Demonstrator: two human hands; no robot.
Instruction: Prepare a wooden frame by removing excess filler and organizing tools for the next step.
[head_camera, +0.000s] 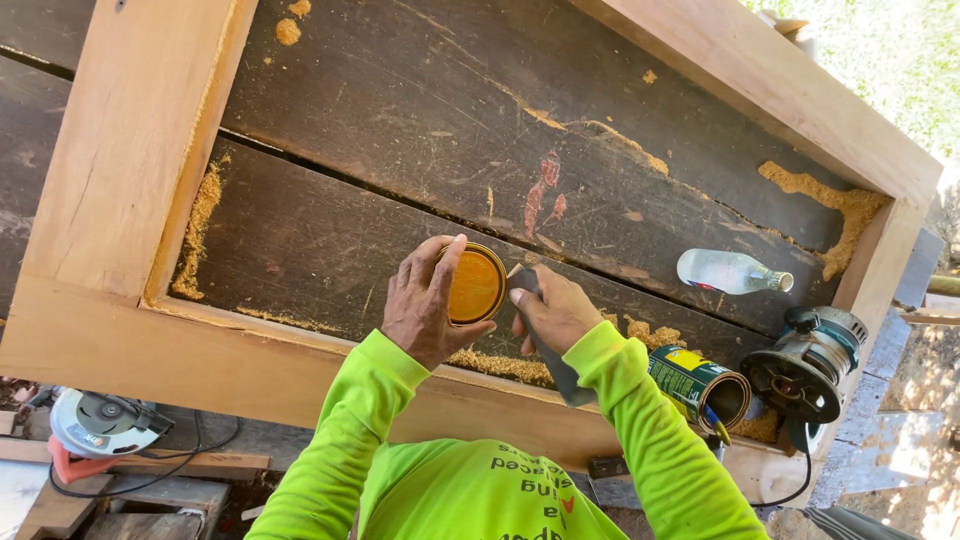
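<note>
Outdoors on a rough dark plank table (400, 110) with a pale wooden frame (130, 160) lying on it, sawdust heaped in the corners. Left hand (428, 300) is curled around a round tin (474, 284) with amber stuff inside, tipped on its side so the opening faces the camera. Right hand (552, 312) is closed on a dark flat-bladed tool (545, 345), its tip right at the tin's rim at about 3 o'clock.

Risks as I see them: with the tin tilted like that, the contents could slop onto the frame if the grip loosens, and the blade could skid off the rim toward the left fingers. At 4 o'clock a green can (700, 385) lies tipped at the frame's edge beside a router (808, 365); either could get elbowed off. Clear bottle (730, 271) lies at 3 o'clock, circular saw (95, 425) down at 8 o'clock
</note>
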